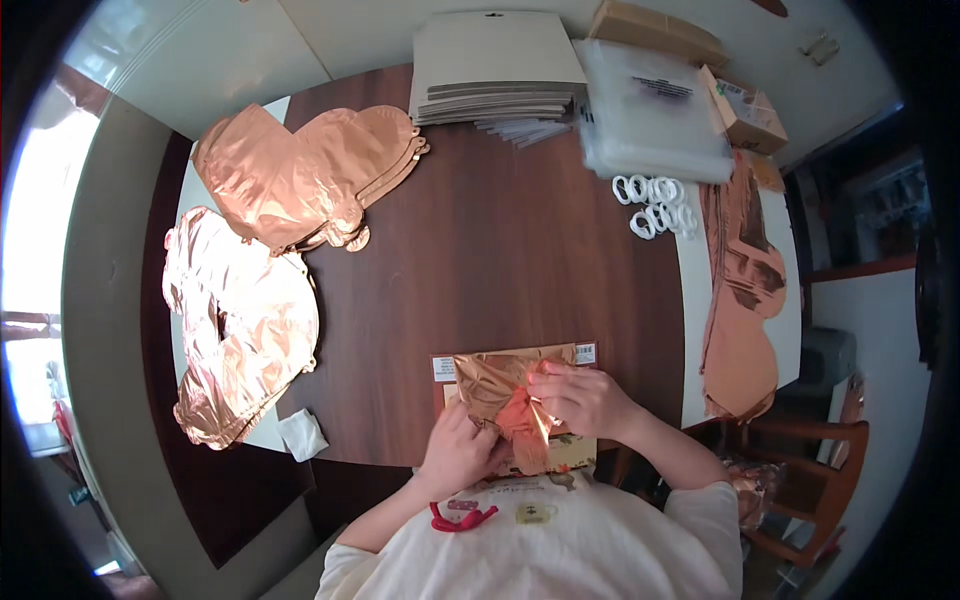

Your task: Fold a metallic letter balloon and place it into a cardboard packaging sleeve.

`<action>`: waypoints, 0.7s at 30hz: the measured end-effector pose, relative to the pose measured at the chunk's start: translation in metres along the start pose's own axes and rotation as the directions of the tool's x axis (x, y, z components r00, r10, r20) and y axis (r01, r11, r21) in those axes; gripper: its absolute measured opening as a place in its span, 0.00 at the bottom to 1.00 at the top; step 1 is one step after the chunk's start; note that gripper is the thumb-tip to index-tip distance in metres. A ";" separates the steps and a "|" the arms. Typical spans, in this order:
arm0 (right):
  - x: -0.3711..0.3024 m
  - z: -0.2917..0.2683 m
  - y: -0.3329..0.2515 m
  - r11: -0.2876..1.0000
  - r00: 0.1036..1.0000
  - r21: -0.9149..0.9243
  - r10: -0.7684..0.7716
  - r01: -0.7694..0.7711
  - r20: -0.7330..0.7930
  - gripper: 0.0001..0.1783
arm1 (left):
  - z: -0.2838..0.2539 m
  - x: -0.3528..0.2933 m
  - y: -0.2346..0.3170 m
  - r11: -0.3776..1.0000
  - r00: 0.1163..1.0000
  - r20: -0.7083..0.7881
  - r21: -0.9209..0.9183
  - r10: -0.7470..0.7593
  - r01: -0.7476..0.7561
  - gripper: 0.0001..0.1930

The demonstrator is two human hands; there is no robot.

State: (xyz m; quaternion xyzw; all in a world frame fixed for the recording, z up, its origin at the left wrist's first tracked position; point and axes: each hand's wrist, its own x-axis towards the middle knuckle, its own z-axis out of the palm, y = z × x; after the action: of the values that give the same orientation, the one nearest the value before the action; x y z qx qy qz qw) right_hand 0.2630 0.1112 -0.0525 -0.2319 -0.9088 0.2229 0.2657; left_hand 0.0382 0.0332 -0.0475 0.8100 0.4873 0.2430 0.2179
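At the table's near edge, close to my body, lies a folded rose-gold foil balloon [500, 378] with a crinkled, matte pinkish part hanging toward me. My left hand [460, 448] is closed on its lower left side, fingers curled and partly hidden. From the right, my right hand [582, 400] grips the foil near its middle, thumb and fingers drawn together. Beneath the balloon is a flat printed card [442, 385] with small white labels at its two far corners; most of it is covered.
Flat rose-gold foil balloons lie in a far-left pile [300, 165] and a shiny left pile [245, 310]; another stack [740, 330] lies right. Grey-white boards [498, 60], clear plastic bags [650, 115] and white ribbon rolls [655, 205] are at the back. A white packet [302, 435] sits near left.
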 end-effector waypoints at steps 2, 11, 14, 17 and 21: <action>0.004 -0.003 -0.002 0.999 1.000 -0.035 -0.016 0.016 0.003 0.05 | -0.008 -0.002 -0.009 0.995 0.994 -0.107 0.092 -0.038 0.047 0.22; 0.002 -0.002 0.000 0.999 0.999 -0.036 -0.013 0.014 0.035 0.04 | -0.037 0.032 -0.035 0.893 0.983 0.138 0.417 0.119 -0.167 0.24; 0.003 -0.003 0.002 0.999 0.999 -0.041 -0.022 0.024 0.042 0.05 | -0.037 0.034 -0.032 0.945 0.975 0.202 0.289 0.094 -0.151 0.23; 0.002 -0.001 0.003 1.000 0.999 -0.023 -0.019 0.020 0.049 0.05 | -0.036 0.033 -0.035 0.945 0.976 0.189 0.284 0.109 -0.161 0.21; 0.003 -0.005 0.003 0.999 0.998 -0.028 -0.015 0.017 0.066 0.05 | -0.035 0.033 -0.036 0.951 0.969 0.200 0.245 0.142 -0.190 0.21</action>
State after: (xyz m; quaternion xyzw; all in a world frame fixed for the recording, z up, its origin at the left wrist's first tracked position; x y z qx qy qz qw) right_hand 0.2649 0.1166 -0.0493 -0.2210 -0.9220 0.2153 0.2339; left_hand 0.0058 0.0827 -0.0348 0.8884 0.4235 0.1197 0.1307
